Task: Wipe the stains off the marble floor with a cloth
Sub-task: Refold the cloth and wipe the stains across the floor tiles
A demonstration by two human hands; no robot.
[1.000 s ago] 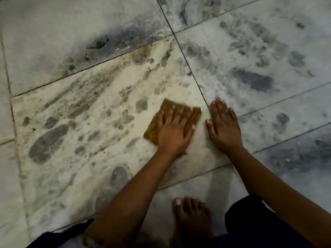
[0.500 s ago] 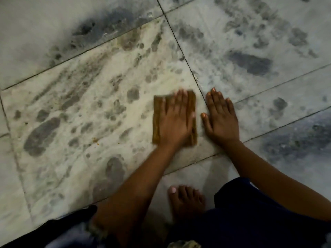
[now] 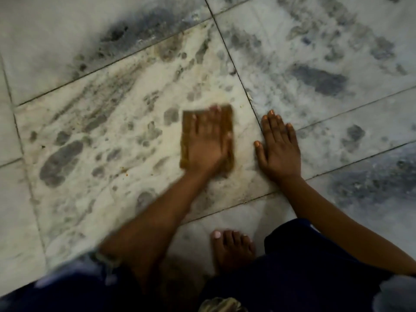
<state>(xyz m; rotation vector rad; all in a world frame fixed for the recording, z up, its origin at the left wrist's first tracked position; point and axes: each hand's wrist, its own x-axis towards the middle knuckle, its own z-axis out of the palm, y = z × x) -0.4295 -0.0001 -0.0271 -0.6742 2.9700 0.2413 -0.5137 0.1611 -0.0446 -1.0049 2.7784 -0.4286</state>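
Note:
A folded brown cloth lies flat on a stained cream marble tile. My left hand presses on top of it with straight fingers and is blurred by motion. My right hand rests palm down on the floor just right of the cloth, fingers straight, at the tile joint. Small orange-brown specks and grey-brown smears mark the tile to the left of the cloth.
Grey-veined marble tiles surround the cream one, with dark joints between them. My bare foot stands on the tile below my hands. Dark clothing fills the bottom of the view.
My left hand has slid the cloth leftward over the tile, opening a gap to the right hand. The cloth turned from tilted to square. My right hand stayed planted.

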